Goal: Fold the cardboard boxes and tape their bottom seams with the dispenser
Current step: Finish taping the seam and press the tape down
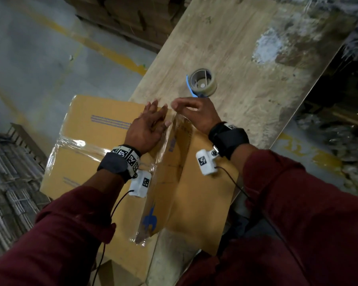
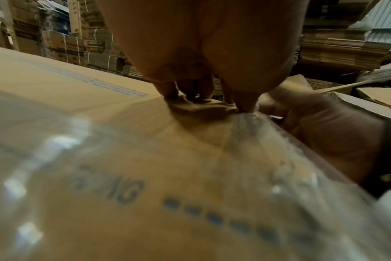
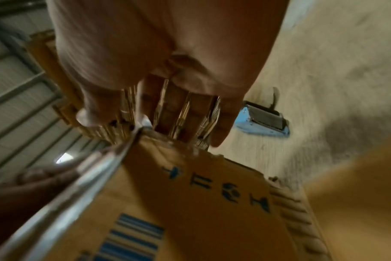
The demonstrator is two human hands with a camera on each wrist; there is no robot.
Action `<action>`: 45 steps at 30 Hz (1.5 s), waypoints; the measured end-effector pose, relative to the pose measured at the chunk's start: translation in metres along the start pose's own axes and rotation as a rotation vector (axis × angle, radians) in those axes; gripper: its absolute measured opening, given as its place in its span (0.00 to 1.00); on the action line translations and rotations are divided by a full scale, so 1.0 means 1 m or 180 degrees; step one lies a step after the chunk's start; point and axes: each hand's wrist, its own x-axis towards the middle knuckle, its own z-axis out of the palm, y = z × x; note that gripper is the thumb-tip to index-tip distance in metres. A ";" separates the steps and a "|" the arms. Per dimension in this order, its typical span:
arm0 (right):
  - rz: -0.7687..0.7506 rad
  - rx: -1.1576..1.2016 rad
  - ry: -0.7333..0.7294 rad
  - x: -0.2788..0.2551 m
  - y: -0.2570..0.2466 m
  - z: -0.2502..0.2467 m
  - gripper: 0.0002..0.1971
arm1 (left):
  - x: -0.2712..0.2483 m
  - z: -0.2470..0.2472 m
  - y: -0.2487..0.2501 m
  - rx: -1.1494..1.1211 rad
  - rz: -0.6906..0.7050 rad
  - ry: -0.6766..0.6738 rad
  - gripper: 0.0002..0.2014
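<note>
Head view: the cardboard box [image 1: 103, 129] lies at the near left corner of the table [image 1: 246, 65], overhanging its edge, with clear tape [image 1: 163, 172] along the seam. The left hand [image 1: 147, 126] presses flat, fingers straight, on the box. The right hand [image 1: 194, 112] pinches the tape's far end, with the dispenser [image 1: 202, 83] just beyond it.

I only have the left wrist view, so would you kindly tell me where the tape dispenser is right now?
Observer: The tape dispenser sits on the plywood table, just beyond the right hand; nobody holds it.
Operator: Thank you. Is the long tape strip stuck down yet?
Observer: No. The tape strip stands lifted off the cardboard box, and its far end reaches the right hand. I cannot confirm a pinch.
</note>
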 end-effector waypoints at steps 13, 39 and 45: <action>-0.0285 0.0002 -0.0459 0.027 0.034 -0.007 0.06 | -0.001 0.002 -0.003 -0.0059 -0.0049 0.0056 0.27; -0.0005 -0.0039 -0.0511 0.032 0.044 -0.011 0.09 | -0.001 -0.002 -0.002 0.0062 -0.0019 0.0065 0.27; 0.0030 0.0041 -0.0788 0.024 0.043 -0.020 0.11 | 0.000 -0.001 -0.005 0.0051 0.0022 0.0070 0.28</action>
